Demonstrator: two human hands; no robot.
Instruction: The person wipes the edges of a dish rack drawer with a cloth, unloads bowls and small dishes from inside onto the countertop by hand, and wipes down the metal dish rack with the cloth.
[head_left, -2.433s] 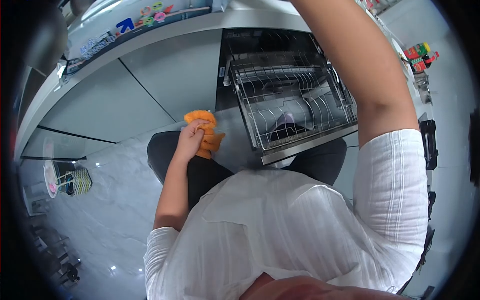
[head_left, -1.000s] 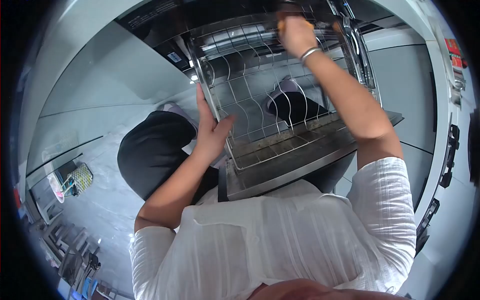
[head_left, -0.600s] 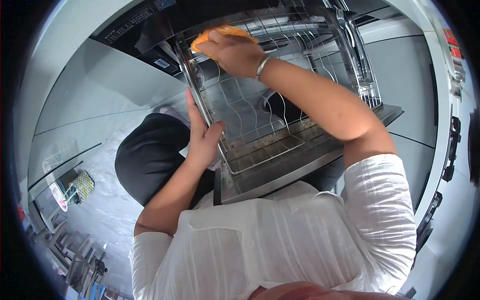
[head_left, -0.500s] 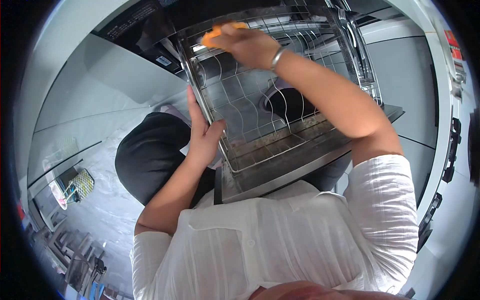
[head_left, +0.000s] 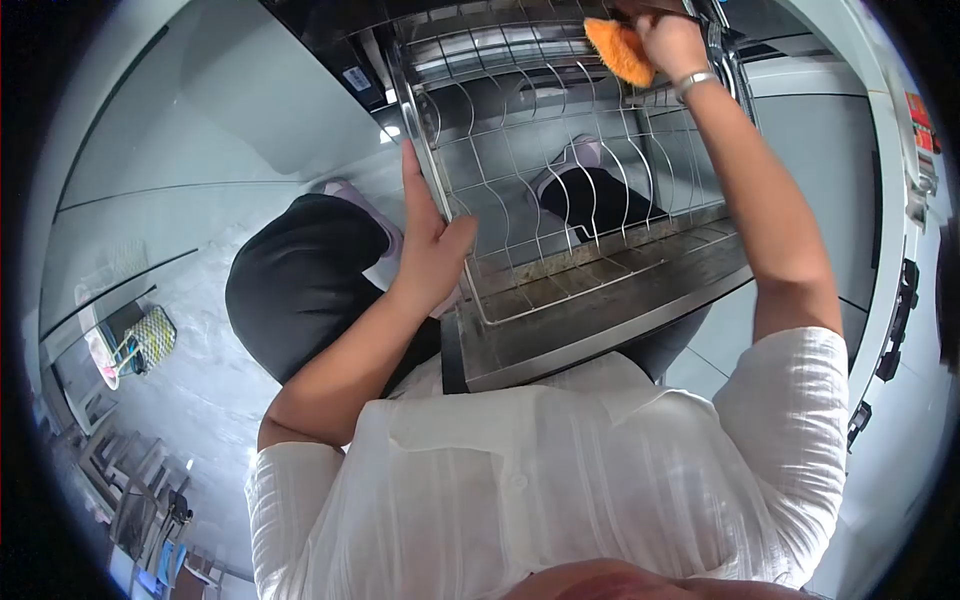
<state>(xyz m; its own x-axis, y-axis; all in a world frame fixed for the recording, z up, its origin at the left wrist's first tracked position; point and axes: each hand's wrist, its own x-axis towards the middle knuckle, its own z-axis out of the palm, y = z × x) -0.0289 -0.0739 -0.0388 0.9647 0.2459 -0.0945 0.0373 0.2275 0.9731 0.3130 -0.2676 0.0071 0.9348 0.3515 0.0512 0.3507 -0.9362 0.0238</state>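
A pull-out drawer with a metal wire dish rack point(head_left: 548, 233) is in front of me, its front panel point(head_left: 610, 340) close to my chest. My left hand point(head_left: 435, 252) grips the drawer's left side rail point(head_left: 424, 165), thumb on the inner side and a finger stretched along the outside. At the far right of the rack, my right hand point(head_left: 676, 46) holds a fluffy orange cleaning cloth point(head_left: 620, 52), which hangs down by the wires. Part of that hand's fingers is hidden at the top edge. Brown stains mark the ledge behind the front panel.
A tall holder with shiny metal utensils point(head_left: 733, 75) stands along the drawer's right side. My knee point(head_left: 300, 285) is left of the drawer, and a foot shows through the wires. On the floor at left sits a basket point(head_left: 152, 340). Pale cabinet fronts point(head_left: 810, 165) flank the drawer.
My right hand has moved with the orange cloth from the rack's back left to its back right. My left hand stays on the side rail. The view has shifted slightly.
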